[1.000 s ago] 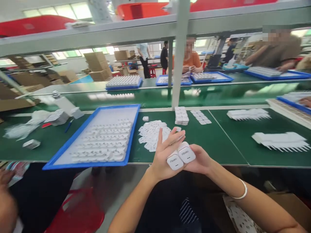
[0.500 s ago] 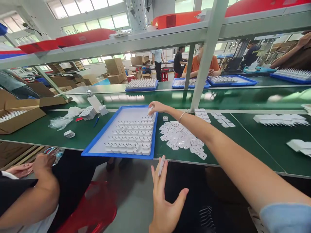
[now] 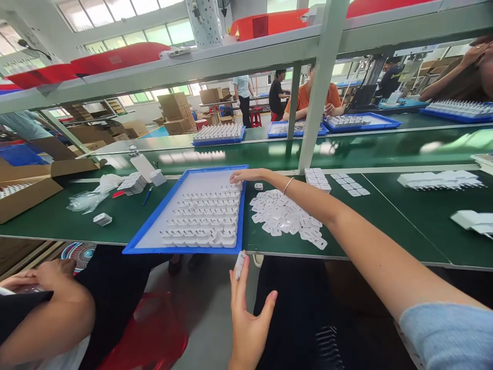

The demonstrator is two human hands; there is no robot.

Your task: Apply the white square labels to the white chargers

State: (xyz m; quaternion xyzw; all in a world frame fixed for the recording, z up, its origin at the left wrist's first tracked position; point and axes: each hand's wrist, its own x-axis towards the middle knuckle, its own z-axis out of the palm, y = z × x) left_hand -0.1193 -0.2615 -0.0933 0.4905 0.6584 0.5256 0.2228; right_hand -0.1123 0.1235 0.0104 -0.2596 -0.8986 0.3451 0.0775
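Presently, my left hand [image 3: 249, 324] clamps a white piece [image 3: 240, 266] by the near edge of the bench [image 3: 400, 228]; slackening could drop it. At the tray's [image 3: 185, 250] far-right corner, my right hand [image 3: 248, 175], grip indiscernible, might brush units [image 3: 210, 211] over.

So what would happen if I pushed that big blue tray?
The blue tray would probably slide rather than roll, being wide, flat and low. Its white pieces might shuffle, since there's bare space beside their rows, but the raised rim could keep them in.
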